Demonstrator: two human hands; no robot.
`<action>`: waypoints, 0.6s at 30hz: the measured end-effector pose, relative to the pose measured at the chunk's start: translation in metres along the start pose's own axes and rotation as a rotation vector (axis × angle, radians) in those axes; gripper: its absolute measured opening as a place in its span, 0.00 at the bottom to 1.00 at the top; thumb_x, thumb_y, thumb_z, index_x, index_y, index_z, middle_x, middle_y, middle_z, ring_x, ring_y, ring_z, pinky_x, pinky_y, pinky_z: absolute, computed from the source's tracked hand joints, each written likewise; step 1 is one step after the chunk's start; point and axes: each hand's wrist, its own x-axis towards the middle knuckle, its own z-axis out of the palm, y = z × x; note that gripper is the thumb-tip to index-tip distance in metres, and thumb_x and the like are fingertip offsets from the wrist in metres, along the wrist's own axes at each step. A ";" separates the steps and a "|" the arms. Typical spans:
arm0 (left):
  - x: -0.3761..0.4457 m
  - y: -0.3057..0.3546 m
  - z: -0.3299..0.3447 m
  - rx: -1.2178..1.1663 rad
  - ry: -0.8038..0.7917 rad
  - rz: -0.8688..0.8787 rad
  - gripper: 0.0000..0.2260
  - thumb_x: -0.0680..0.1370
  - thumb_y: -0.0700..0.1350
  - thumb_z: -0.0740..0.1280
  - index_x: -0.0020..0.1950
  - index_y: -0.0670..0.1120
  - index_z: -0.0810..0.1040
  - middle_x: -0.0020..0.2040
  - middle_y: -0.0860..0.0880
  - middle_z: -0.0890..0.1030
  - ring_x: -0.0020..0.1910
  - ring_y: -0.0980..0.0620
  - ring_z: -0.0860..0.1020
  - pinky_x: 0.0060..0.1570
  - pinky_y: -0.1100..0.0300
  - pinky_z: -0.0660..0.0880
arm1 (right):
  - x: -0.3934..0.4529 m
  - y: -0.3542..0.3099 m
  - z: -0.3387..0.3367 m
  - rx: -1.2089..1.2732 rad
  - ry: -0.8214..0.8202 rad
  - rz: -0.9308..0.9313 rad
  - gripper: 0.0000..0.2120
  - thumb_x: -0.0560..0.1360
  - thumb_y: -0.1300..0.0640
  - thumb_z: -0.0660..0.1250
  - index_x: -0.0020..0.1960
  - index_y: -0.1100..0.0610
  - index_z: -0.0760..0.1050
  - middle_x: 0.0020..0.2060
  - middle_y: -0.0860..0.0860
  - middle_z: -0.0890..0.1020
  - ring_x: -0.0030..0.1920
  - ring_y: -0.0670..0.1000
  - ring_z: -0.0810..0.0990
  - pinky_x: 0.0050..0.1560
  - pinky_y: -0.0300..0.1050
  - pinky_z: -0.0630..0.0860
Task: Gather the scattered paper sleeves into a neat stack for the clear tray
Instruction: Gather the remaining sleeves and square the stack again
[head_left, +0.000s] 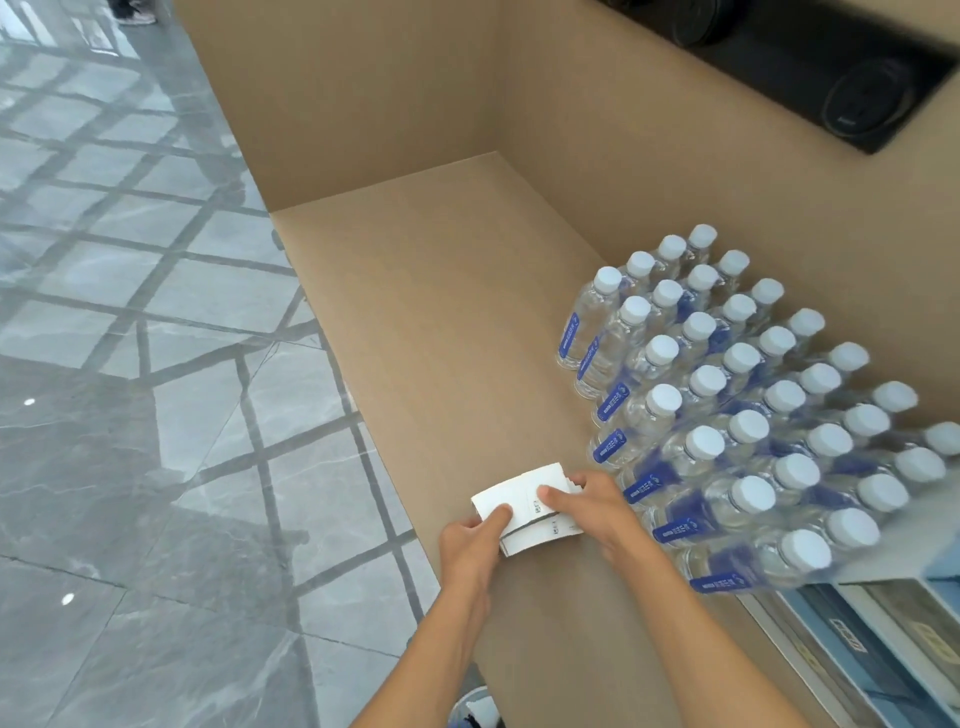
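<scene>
To the left of the grip, beyond the counter's edge, lies a grey marble floor (130, 364) crossed by darker diagonal bands, well below the work surface.

The left hand (470, 543) reaches in from the lower edge of the view and clasps the near left corner of the paper sleeves (524, 506), thumb pressed on the top white sheet and the other fingers tucked underneath or behind, where they cannot be seen. The sleeves are flat white pieces with small printed marks, bunched into a rough pile whose edges do not line up: one layer juts out at the near side and another at the far right corner. The pile sits low over the tan counter (441, 322), near its left edge; whether it rests on the surface or is lifted just off it cannot be told.

The right hand (584, 506) closes on the pile's right end, thumb laid across the top and the fingers curled around the far right side. Both hands touch the same pile, thumbs close together.

Just right of the grip stands a shrink-wrapped block of water bottles (737, 415) with white caps and blue labels, its nearest bottles beside the right wrist. Further right and nearer the camera are flat blue and white boxes (883, 634). A dark recessed panel (831, 78) sits well above and to the right.
</scene>
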 end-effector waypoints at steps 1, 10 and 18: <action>-0.001 0.002 -0.002 0.000 -0.017 0.015 0.08 0.72 0.45 0.72 0.47 0.41 0.85 0.40 0.47 0.89 0.41 0.47 0.87 0.44 0.54 0.83 | -0.006 0.000 -0.002 0.034 0.008 -0.005 0.15 0.72 0.59 0.76 0.55 0.63 0.78 0.42 0.53 0.85 0.38 0.47 0.83 0.32 0.36 0.76; -0.060 0.025 0.019 0.099 -0.334 0.182 0.13 0.72 0.44 0.73 0.52 0.38 0.83 0.48 0.39 0.88 0.47 0.41 0.85 0.57 0.42 0.79 | -0.092 0.007 -0.051 0.333 0.156 -0.181 0.06 0.73 0.58 0.75 0.47 0.60 0.83 0.36 0.48 0.87 0.33 0.43 0.85 0.34 0.35 0.78; -0.122 -0.011 0.081 0.357 -0.636 0.254 0.05 0.74 0.40 0.72 0.49 0.43 0.85 0.45 0.45 0.89 0.42 0.49 0.88 0.44 0.55 0.83 | -0.188 0.076 -0.111 0.560 0.443 -0.200 0.08 0.74 0.56 0.74 0.51 0.55 0.82 0.45 0.52 0.89 0.45 0.50 0.88 0.48 0.47 0.82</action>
